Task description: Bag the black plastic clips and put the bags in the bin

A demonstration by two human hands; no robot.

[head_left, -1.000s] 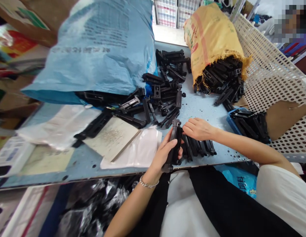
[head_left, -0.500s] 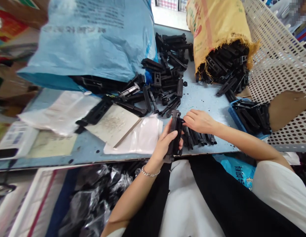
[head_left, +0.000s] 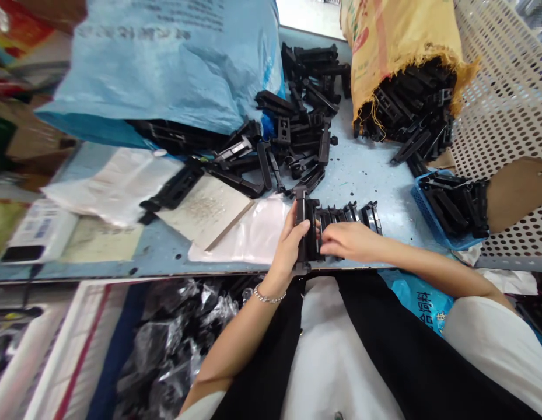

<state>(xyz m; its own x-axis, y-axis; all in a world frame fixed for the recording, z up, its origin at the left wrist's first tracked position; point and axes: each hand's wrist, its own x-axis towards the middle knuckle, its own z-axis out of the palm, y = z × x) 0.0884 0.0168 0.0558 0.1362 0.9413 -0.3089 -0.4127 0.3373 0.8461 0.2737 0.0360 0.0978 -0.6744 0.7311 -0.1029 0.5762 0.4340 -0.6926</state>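
My left hand point(head_left: 289, 242) is wrapped around a long black plastic part point(head_left: 301, 233) with a wider end, held upright over the table's front edge. A second dark piece seems to lie against its right side; I cannot tell whether the two are joined. My right hand point(head_left: 352, 240) is just to the right, its fingers curled in close to that side. Whatever those fingers pinch is hidden. Under and behind my right hand, several similar black parts point(head_left: 372, 217) lie side by side on the blue table point(head_left: 362, 175).
A loose pile of black parts point(head_left: 292, 137) spills from a blue sack point(head_left: 165, 76). More fill a yellow sack point(head_left: 397, 35) and a small blue basket point(head_left: 446, 236). A white perforated crate point(head_left: 507, 105) stands at right. Left lie a board point(head_left: 205, 210) and plastic bags point(head_left: 253, 233).
My right hand has moved down along the held part, from its upper end to its lower half. The view has shifted slightly, and more of the row of parts shows behind my right hand.
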